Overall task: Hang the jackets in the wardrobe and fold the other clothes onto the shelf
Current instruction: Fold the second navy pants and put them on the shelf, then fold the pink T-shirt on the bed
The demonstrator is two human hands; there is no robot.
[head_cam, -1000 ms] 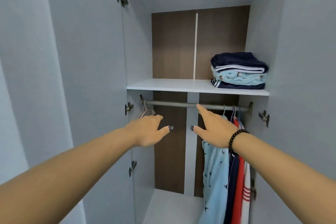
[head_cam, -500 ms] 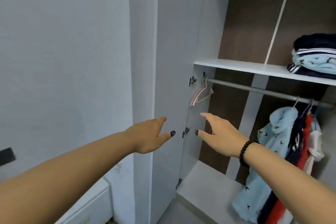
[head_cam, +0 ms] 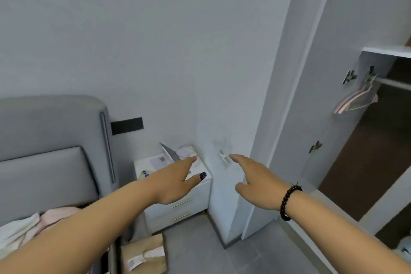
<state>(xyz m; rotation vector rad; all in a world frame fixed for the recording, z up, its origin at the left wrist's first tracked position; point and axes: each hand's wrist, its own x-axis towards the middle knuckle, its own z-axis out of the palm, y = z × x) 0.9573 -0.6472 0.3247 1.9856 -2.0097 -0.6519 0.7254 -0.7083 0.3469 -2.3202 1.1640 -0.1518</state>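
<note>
My left hand (head_cam: 178, 181) and my right hand (head_cam: 255, 184) both reach forward in the air with relaxed, straight fingers and hold nothing. The open wardrobe (head_cam: 329, 118) stands at the right, with the edge of its white shelf (head_cam: 387, 51) and the end of the hanging rail (head_cam: 393, 83) showing. Empty pink hangers (head_cam: 355, 101) hang at the rail's left end. A heap of pale pink and white clothes (head_cam: 31, 227) lies on the bed at the lower left. The hung jackets and the folded stack are out of view.
A grey padded headboard (head_cam: 51, 140) fills the left. A white bedside cabinet (head_cam: 178, 204) with small items on top stands between the bed and a wall corner. A brown paper package (head_cam: 144, 256) lies on the grey floor below it.
The view has swung left from the wardrobe interior to the bed and bedside cabinet. Both hands stay stretched out and empty. The hung jackets and folded stack have left the view.
</note>
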